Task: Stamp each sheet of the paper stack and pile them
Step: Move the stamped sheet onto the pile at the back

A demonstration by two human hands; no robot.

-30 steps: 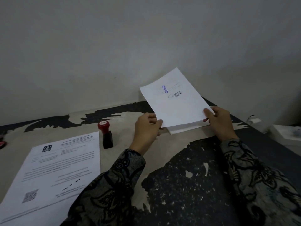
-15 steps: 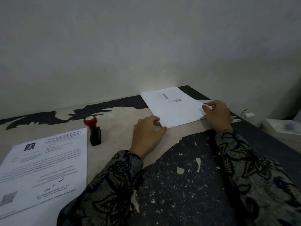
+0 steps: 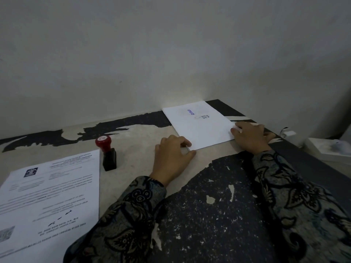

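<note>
A pile of stamped sheets lies flat at the far right of the table, blank side up, with a blue stamp mark near its far end. My left hand pinches the pile's near-left corner between thumb and forefinger. My right hand lies over the pile's near-right corner, fingertips pressing on the top sheet, thumb pointing away. The stamp, black body with a red knob, stands upright left of my left hand, untouched. A stack of printed sheets lies at the near left.
The table has a black top with peeled pale patches and runs up against a plain wall. Its right edge drops off beside my right sleeve. A white box-like object sits lower at the far right.
The sheets that both hands held tilted up in the air have come down flat onto the pile. Both hands stayed at the pile's near corners.
</note>
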